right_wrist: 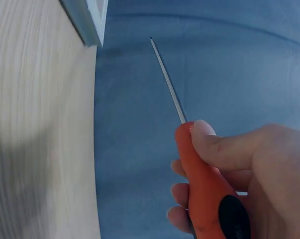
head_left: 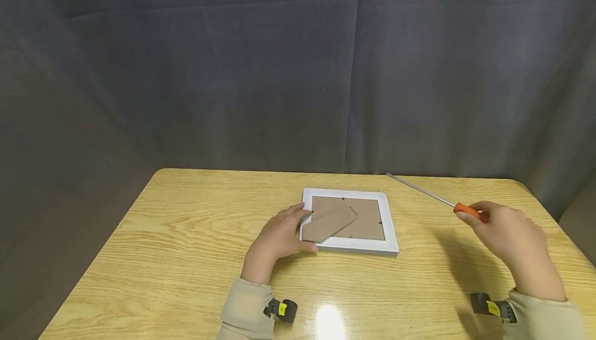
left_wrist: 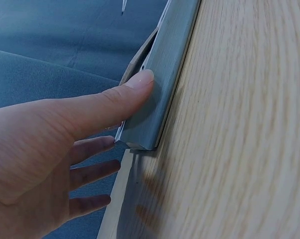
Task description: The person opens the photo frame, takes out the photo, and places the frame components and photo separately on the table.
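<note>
A white picture frame [head_left: 390, 226] lies face down on the table, its brown backing board [head_left: 368, 219] and slanting cardboard stand [head_left: 329, 224] facing up. Small dark tabs sit along the opening's edges. My left hand [head_left: 281, 234] is at the frame's left end, thumb [left_wrist: 135, 92] laid against the near side and a fingertip on the left border. In the left wrist view, its other fingers stretch loosely past the corner. Off to the right, my right hand [head_left: 507, 231] grips the orange handle of a screwdriver [right_wrist: 202, 179] above the table. Its long metal shaft points up and left, apart from the frame.
The light wooden table [head_left: 186, 257] has rounded far corners. A dark grey-blue curtain [head_left: 261, 81] hangs right behind its back edge and down the left side. Dark straps with small black devices circle both wrists over beige sleeves [head_left: 247, 306].
</note>
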`<state>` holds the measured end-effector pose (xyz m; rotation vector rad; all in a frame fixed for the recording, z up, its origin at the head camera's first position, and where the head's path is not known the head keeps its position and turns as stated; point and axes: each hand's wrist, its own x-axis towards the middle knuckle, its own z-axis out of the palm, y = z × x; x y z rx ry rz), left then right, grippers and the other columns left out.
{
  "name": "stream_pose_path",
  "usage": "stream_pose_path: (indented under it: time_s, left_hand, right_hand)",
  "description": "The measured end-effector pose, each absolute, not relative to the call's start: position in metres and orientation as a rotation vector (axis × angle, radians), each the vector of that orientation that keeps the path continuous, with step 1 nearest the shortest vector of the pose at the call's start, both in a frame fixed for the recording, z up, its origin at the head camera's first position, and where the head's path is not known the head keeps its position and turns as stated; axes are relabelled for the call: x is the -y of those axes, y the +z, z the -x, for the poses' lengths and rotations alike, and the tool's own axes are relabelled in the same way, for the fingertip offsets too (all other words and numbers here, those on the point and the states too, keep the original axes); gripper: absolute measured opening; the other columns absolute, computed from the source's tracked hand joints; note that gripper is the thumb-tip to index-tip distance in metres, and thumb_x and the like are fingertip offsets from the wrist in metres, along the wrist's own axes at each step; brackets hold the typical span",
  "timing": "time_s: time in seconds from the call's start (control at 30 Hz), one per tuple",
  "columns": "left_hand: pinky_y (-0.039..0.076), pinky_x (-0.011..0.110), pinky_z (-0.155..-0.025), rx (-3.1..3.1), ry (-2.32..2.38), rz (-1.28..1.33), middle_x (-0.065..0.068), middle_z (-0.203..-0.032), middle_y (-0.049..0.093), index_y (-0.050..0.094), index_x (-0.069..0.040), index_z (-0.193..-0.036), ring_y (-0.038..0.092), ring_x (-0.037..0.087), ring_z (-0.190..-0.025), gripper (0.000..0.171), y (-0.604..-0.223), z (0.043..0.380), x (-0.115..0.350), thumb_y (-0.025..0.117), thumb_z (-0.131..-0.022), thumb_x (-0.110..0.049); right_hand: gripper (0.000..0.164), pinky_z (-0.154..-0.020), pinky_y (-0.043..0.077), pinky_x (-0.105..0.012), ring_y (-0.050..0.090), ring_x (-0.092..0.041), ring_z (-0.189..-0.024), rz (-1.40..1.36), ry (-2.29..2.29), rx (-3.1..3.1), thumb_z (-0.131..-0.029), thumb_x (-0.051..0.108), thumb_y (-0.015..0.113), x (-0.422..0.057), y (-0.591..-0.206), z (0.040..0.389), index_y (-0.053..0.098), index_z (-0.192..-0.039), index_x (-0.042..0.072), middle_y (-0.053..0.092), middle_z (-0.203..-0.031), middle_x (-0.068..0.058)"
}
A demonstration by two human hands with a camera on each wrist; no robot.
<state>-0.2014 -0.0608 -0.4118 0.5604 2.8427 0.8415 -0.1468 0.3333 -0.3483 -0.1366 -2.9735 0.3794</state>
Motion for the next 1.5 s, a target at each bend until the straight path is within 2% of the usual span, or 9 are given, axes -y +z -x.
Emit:
stream_pose_path:
  time_s: [0.4,0.63,0.87,1.1,1.33,1.5]
  left_hand:
    - [0.034,0.057,-0.110,-2.842,0.837,-0.553,0.012,-0.153,0.038,0.049,-0.012,-0.137,0.033,0.033,-0.137,0.086,-0.413,0.202,0.060,0.081,-0.063,-0.040]
    - [0.035,0.057,-0.109,-2.834,0.847,-0.535,0.011,-0.153,0.037,0.049,-0.012,-0.138,0.033,0.033,-0.137,0.087,-0.412,0.202,0.060,0.081,-0.063,-0.041]
    - [0.034,0.056,-0.110,-2.832,0.849,-0.537,0.012,-0.153,0.037,0.049,-0.011,-0.138,0.033,0.033,-0.137,0.087,-0.411,0.202,0.060,0.082,-0.063,-0.040]
    - [0.034,0.056,-0.110,-2.833,0.835,-0.539,0.012,-0.153,0.037,0.048,-0.011,-0.138,0.033,0.033,-0.137,0.086,-0.411,0.201,0.060,0.081,-0.063,-0.040]
    - [0.033,0.056,-0.110,-2.835,0.837,-0.546,0.012,-0.153,0.037,0.048,-0.011,-0.138,0.033,0.033,-0.137,0.086,-0.411,0.201,0.060,0.081,-0.064,-0.040]
    - [0.033,0.056,-0.111,-2.832,0.839,-0.560,0.012,-0.153,0.037,0.048,-0.011,-0.138,0.033,0.033,-0.137,0.086,-0.411,0.201,0.061,0.081,-0.064,-0.040]
  right_hand:
    - [0.053,-0.040,0.036,-0.032,0.053,-0.021,-0.056,-0.041,0.358,2.884,-0.084,0.052,0.058,-0.296,-0.343,0.146,0.069,-0.106,0.005,0.071,-0.075,-0.013]
    - [0.037,-0.040,0.036,-0.032,0.053,-0.019,-0.055,-0.167,0.324,2.796,-0.078,0.038,0.069,-0.273,-0.347,0.148,0.071,-0.100,0.008,0.071,-0.075,-0.011]
    - [0.035,-0.040,0.035,-0.029,0.047,-0.014,-0.051,-0.286,0.275,2.713,-0.072,0.036,0.075,-0.257,-0.356,0.152,0.073,-0.094,0.008,0.069,-0.070,-0.006]
    - [0.030,-0.038,0.039,-0.031,0.051,-0.013,-0.047,-0.381,0.210,2.594,-0.062,0.027,0.082,-0.248,-0.365,0.155,0.074,-0.088,0.013,0.071,-0.073,-0.004]
    - [0.033,-0.047,0.048,-0.039,0.059,-0.020,-0.055,-0.474,0.170,2.456,-0.053,0.016,0.085,-0.236,-0.373,0.159,0.072,-0.083,0.014,0.070,-0.072,-0.002]
    - [0.032,-0.049,0.048,-0.038,0.061,-0.021,-0.063,-0.494,0.122,2.398,-0.053,0.009,0.084,-0.231,-0.377,0.161,0.070,-0.081,0.014,0.068,-0.074,-0.003]
